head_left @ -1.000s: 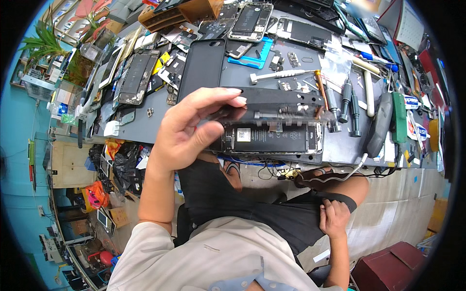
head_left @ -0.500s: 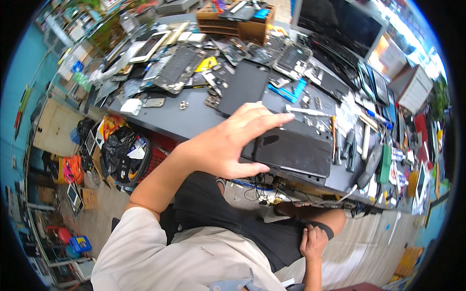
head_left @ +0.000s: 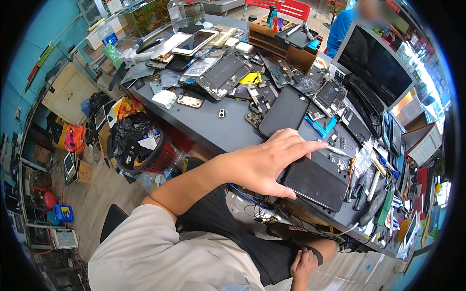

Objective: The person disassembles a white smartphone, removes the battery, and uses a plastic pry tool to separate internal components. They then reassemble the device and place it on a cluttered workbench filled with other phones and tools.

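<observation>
My left hand (head_left: 273,164) hangs over the left end of a dark-screened phone (head_left: 318,182) on the grey desk. Its thumb and fingers are spread, with nothing between them that I can see. The thumb points at the phone's near left corner. Just past the index fingertip lies a white-handled tool (head_left: 338,152) with small metal bits around it. Beyond the hand is a black tray-like panel (head_left: 285,112), partly hidden by the fingers. My right hand (head_left: 305,264) rests on my thigh near the hem of my black shorts, fingers laid loosely and holding nothing visible.
Opened phones (head_left: 224,75) and loose parts crowd the far desk, near a blue plastic bracket (head_left: 321,127). Screwdrivers (head_left: 360,191) lie right of the phone. A monitor (head_left: 376,68) and wooden organizer (head_left: 272,43) stand behind. A red bin (head_left: 158,162) stands below the desk's left edge.
The whole view has shifted, so the desk appears lower and further right, and a person in blue shows behind the monitor. My left hand stays spread over the phone; my right stays on my thigh.
</observation>
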{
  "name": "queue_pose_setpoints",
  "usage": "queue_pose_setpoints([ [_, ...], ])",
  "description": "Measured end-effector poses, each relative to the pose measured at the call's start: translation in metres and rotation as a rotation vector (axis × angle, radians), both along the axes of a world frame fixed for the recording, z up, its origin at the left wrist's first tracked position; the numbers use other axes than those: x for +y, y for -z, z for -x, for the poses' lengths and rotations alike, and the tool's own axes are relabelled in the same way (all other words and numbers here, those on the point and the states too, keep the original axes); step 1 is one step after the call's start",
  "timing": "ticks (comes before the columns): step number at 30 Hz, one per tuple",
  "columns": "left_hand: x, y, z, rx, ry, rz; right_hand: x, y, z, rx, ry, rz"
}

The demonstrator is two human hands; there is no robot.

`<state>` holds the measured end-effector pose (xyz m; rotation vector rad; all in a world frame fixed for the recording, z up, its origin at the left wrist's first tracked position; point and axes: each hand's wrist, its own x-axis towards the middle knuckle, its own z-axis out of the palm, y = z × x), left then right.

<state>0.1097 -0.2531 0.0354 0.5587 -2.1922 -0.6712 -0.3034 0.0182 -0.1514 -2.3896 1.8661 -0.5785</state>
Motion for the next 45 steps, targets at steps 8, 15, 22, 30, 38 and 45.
queue_pose_setpoints([
  [8,0.000,-0.001,0.001,0.002,-0.013,-0.008,-0.001,-0.001,-0.002,0.013,0.024,0.024],
  [15,0.001,-0.001,0.001,-0.001,-0.016,-0.008,0.001,0.002,-0.002,0.009,0.045,0.041],
  [22,0.000,0.002,0.002,0.001,-0.019,-0.012,0.002,0.000,-0.001,0.017,0.057,-0.014],
  [30,0.000,0.000,0.001,0.004,-0.007,-0.011,0.001,0.001,-0.001,0.021,0.054,0.023],
  [38,0.000,-0.010,-0.003,-0.038,-0.014,-0.003,-0.005,-0.005,-0.007,0.007,0.050,0.071],
  [45,0.003,-0.019,0.001,-0.087,-0.072,-0.019,-0.007,-0.016,-0.011,0.012,0.069,0.078],
])
